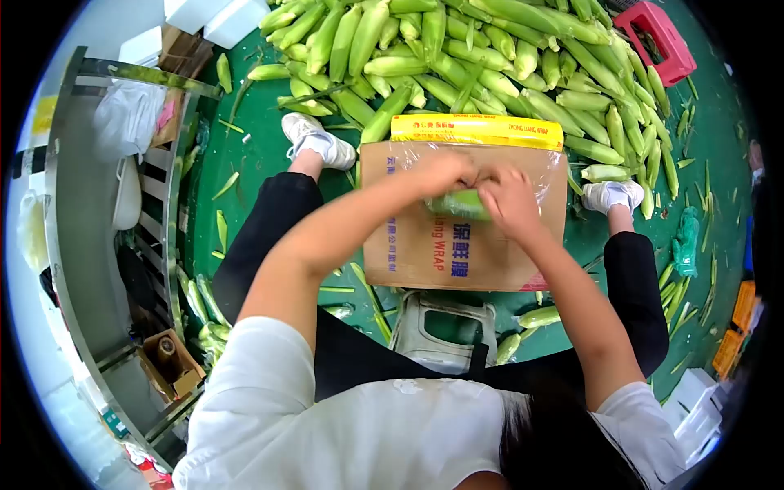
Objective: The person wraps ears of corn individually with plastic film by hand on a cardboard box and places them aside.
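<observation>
A cardboard box (400, 261) with blue and red print lies between my knees. On its top lies a green ear of corn (461, 204), partly hidden under my hands, with clear plastic wrap (542, 181) shining around it. My left hand (445, 173) is closed, its fingers pinched at the wrap above the corn. Close beside it, my right hand (510, 200) is also closed on the wrap, the fingertips of both hands nearly meeting. At the box's far edge sits a yellow wrap carton (478, 129).
A large heap of unshucked corn (425, 49) covers the green floor ahead. A red plastic stool (661, 45) stands at the far right, a metal rack (175, 204) at the left. Below the box is a grey stool (441, 322). A green glove (686, 241) lies at right.
</observation>
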`<state>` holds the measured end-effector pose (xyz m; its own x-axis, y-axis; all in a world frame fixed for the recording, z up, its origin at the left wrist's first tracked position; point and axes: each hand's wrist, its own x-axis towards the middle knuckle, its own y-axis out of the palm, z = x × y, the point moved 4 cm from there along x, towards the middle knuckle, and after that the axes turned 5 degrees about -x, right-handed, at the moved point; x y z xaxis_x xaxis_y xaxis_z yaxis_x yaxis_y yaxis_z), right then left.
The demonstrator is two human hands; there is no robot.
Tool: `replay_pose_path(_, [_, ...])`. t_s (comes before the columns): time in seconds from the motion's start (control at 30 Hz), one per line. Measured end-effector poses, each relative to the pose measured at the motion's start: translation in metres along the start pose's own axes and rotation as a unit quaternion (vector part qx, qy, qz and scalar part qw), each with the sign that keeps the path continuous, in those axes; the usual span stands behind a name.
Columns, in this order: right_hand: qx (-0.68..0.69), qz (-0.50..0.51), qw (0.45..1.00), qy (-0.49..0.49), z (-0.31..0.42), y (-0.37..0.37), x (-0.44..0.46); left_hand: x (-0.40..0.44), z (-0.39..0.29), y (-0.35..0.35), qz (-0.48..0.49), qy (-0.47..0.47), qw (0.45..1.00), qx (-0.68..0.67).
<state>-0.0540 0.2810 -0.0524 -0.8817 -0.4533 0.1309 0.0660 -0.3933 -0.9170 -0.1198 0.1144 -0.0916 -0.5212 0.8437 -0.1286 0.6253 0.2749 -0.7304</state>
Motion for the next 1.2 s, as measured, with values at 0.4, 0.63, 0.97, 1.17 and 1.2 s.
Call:
replay_pose_path(0.4, [-0.186, 0.076, 0.98, 0.004, 0.009, 0.012, 0.084, 0.101, 0.039, -0.102, -0.084, -0.095, 0.96, -0.25])
replay_pose_path(0.63, [0.093, 0.293, 0.951, 0.025, 0.021, 0.01, 0.033, 0.086, -0.01, 0.012, -0.013, 0.008, 1.0, 0.017])
replay_pose_path(0.97, [0.575, 0.599, 0.558, -0.005, 0.196, 0.012, -0.143, 0.05, -0.057, 0.032, -0.083, 0.139, 0.971, 0.178])
replay_pose_path(1.17, [0.779, 0.118, 0.554, 0.267, 0.101, -0.051, -0.107, -0.068, -0.105, 0.04, -0.315, -0.235, 0.779, -0.489])
replay_pose_path(1.2, [0.81, 0.035, 0.521, 0.268, 0.1, -0.051, -0.09, -0.093, -0.133, 0.047, -0.323, -0.152, 0.757, -0.547])
